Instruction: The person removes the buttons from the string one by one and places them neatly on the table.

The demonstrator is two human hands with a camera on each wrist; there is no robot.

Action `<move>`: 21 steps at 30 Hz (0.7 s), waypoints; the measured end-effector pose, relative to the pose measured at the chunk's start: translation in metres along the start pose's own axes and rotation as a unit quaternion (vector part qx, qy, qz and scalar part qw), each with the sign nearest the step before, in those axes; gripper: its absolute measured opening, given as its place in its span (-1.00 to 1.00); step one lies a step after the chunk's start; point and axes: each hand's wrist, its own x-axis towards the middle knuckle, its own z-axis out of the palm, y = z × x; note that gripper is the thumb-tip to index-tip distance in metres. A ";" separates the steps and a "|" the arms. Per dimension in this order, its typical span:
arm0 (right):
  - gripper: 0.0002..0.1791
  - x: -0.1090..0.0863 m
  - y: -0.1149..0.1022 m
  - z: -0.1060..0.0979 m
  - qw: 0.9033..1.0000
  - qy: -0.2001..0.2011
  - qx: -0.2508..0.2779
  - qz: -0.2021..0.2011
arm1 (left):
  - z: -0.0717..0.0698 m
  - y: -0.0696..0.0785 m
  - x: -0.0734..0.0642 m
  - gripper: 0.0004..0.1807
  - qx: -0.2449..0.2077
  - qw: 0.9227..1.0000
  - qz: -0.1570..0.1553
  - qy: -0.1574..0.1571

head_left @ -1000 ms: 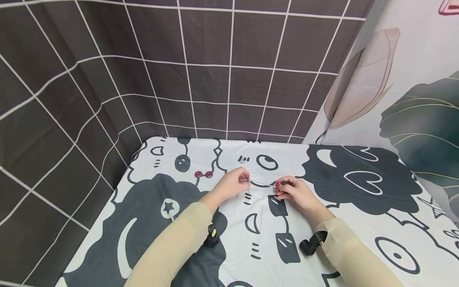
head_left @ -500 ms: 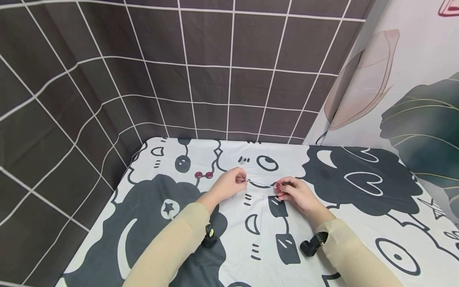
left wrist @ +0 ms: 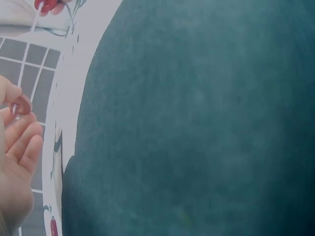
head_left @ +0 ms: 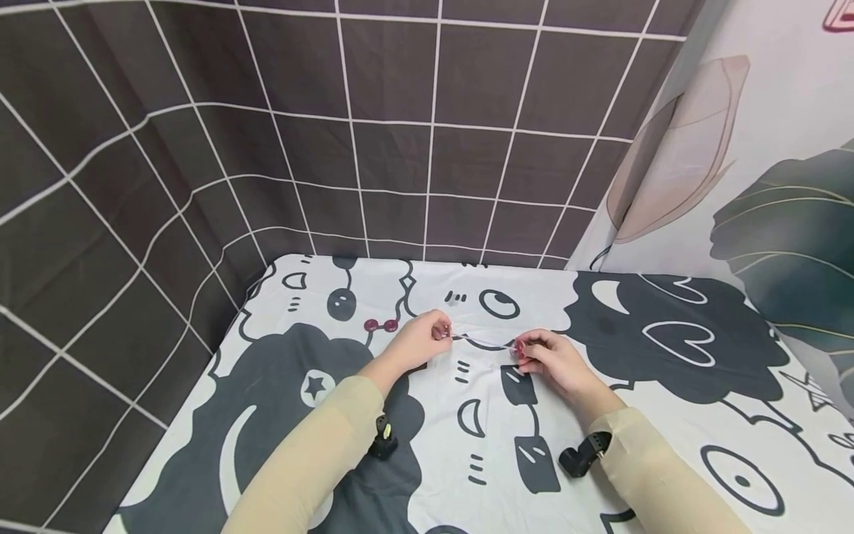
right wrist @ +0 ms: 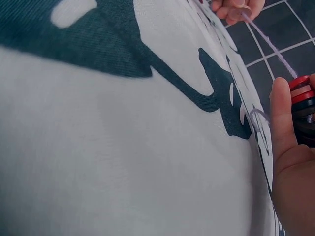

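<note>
My left hand [head_left: 415,343], left of centre over the cloth, pinches a pinkish-red round disc [left wrist: 24,105] with a hole in it. A thin pale string [right wrist: 269,43] passes through the disc and runs, nearly taut, across to my right hand [head_left: 557,365]. There my right hand holds a small stack of flat round discs [right wrist: 302,92], red, pink and black, packed face to face on the string. Part of the stack is cut off by the right wrist view's edge. My left fingers below the pinch are loosely spread in the left wrist view.
White and dark-grey cartoon-printed cloth [head_left: 494,475] covers the surface under my hands. A dark curtain with a white grid [head_left: 394,156] hangs behind and at the left, and a leaf-printed curtain [head_left: 787,222] hangs at the right.
My left hand has drifted a little to the left with the disc, and the length of string between the hands has grown. My right hand has stayed almost in place.
</note>
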 end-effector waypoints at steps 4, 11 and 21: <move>-0.61 0.000 -0.001 0.000 1.000 -0.003 0.003 -0.005 | -0.002 -0.001 -0.001 -0.79 -0.002 1.000 0.004 0.006; -0.62 0.001 0.001 -0.001 1.000 -0.003 0.004 -0.003 | -0.004 -0.005 -0.004 -0.81 -0.002 1.000 0.024 0.017; -0.62 0.000 0.001 -0.001 1.000 -0.001 0.004 -0.004 | -0.011 -0.009 -0.005 -0.78 0.028 0.999 -0.017 0.023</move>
